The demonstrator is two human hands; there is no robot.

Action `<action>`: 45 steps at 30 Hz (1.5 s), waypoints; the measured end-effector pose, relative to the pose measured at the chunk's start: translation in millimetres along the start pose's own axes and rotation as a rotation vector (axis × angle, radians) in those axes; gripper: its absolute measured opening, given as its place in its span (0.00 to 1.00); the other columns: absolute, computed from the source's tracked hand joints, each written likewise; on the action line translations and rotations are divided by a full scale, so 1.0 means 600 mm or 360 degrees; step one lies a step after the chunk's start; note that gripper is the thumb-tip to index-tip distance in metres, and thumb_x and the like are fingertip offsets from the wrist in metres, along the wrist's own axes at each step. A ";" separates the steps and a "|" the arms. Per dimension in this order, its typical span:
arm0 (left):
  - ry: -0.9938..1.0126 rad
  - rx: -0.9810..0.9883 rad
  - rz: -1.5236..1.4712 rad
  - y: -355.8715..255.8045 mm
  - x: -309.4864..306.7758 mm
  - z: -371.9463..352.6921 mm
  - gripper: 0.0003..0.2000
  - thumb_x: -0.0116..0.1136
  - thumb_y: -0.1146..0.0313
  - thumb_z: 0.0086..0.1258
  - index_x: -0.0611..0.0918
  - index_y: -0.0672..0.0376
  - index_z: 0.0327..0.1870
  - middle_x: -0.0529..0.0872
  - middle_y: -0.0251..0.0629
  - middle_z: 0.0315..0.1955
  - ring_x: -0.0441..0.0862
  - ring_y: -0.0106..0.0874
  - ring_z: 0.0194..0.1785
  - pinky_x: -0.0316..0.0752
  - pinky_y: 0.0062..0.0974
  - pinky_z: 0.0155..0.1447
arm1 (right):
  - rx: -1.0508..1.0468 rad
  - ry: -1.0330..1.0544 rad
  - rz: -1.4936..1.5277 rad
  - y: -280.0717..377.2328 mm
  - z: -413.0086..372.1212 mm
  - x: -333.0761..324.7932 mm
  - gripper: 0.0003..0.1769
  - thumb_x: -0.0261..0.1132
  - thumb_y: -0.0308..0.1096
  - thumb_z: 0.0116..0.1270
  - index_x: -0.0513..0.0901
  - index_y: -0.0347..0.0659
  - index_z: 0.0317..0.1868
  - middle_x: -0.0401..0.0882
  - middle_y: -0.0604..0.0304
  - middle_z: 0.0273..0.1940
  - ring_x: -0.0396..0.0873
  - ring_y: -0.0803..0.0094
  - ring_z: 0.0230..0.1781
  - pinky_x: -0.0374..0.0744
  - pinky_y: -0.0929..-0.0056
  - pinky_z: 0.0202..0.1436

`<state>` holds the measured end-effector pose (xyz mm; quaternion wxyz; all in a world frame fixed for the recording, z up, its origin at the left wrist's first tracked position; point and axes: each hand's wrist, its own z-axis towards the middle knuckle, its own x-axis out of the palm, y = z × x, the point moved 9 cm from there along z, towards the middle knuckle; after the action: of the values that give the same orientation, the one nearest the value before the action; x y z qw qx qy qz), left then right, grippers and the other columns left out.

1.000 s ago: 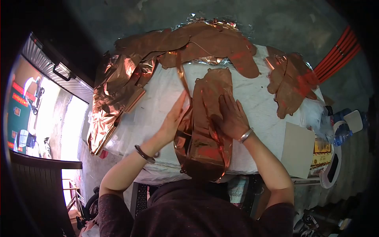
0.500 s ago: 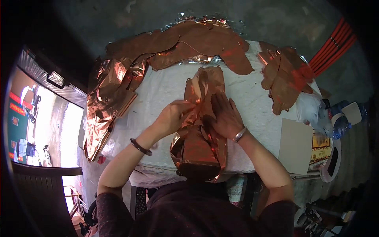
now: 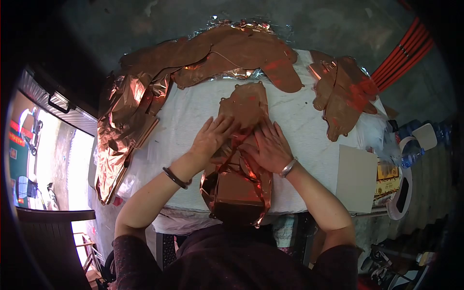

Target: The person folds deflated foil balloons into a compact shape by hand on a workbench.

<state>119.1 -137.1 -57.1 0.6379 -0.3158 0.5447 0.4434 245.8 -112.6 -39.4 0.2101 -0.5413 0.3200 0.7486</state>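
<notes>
A copper-coloured foil piece (image 3: 244, 104) with a wavy, cut-out outline lies lengthwise in front of me, its near end folded and creased by the table edge. My left hand (image 3: 211, 138) rests flat on its left side, fingers stretched toward the middle. On the right side, my right hand (image 3: 269, 151) presses down with its palm and spread fingers. Between the hands the foil is crumpled and shiny, while the far end lies fairly smooth. Neither hand grips anything.
More copper foil shapes (image 3: 232, 50) lie along the table's far edge. Crinkled foil (image 3: 125, 116) covers the left side, and another stack (image 3: 343, 94) sits at right. A grey board (image 3: 356, 179), yellow box (image 3: 388, 179) and plastic bottle (image 3: 412, 152) are at the right edge.
My left hand has gone from pinching the foil to lying flat on it. The raised fold at the far end is now flattened. My right hand stays pressed on the foil.
</notes>
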 end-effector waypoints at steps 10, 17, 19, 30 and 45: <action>0.0260 0.0230 -0.0458 -0.023 -0.024 0.015 0.41 0.64 0.71 0.55 0.60 0.52 0.73 0.58 0.40 0.73 0.53 0.41 0.76 0.52 0.36 0.77 | 0.0050 0.0103 -0.0046 -0.009 0.001 0.007 0.42 0.52 0.59 0.69 0.57 0.32 0.71 0.51 0.41 0.73 0.48 0.53 0.76 0.51 0.55 0.76; 0.0038 0.0352 -0.0358 -0.024 -0.027 0.012 0.35 0.59 0.74 0.60 0.62 0.52 0.72 0.59 0.42 0.72 0.54 0.41 0.75 0.54 0.35 0.76 | 0.0421 -0.0464 0.1119 -0.092 0.048 -0.081 0.26 0.56 0.39 0.71 0.69 0.36 0.65 0.70 0.46 0.64 0.67 0.50 0.66 0.68 0.62 0.67; 0.0092 0.0316 -0.0353 -0.023 -0.029 0.014 0.33 0.57 0.73 0.62 0.63 0.50 0.71 0.61 0.42 0.71 0.56 0.42 0.75 0.55 0.35 0.76 | 0.0034 -0.0430 0.0931 -0.059 0.103 -0.114 0.22 0.55 0.37 0.72 0.73 0.41 0.64 0.71 0.50 0.64 0.65 0.55 0.69 0.64 0.63 0.70; -0.0023 0.0215 -0.0496 -0.022 -0.093 0.002 0.25 0.57 0.72 0.62 0.74 0.52 0.63 0.71 0.44 0.64 0.62 0.43 0.72 0.61 0.37 0.72 | -0.0633 0.0198 -0.0151 -0.036 0.199 0.059 0.31 0.45 0.56 0.74 0.60 0.54 0.73 0.52 0.53 0.75 0.51 0.58 0.75 0.49 0.57 0.76; 0.0016 -0.1190 -0.2394 -0.061 -0.108 -0.191 0.07 0.61 0.70 0.70 0.79 0.65 0.36 0.80 0.27 0.28 0.75 0.15 0.33 0.70 0.15 0.38 | -0.0508 0.0345 -0.0089 -0.043 0.199 0.064 0.33 0.38 0.59 0.75 0.56 0.57 0.75 0.47 0.56 0.77 0.42 0.63 0.78 0.40 0.61 0.78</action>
<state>103.9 -268.0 -20.5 0.6144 -0.7874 0.0088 0.0497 169.3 -11.1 -57.3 0.1067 -0.6538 0.2028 0.7211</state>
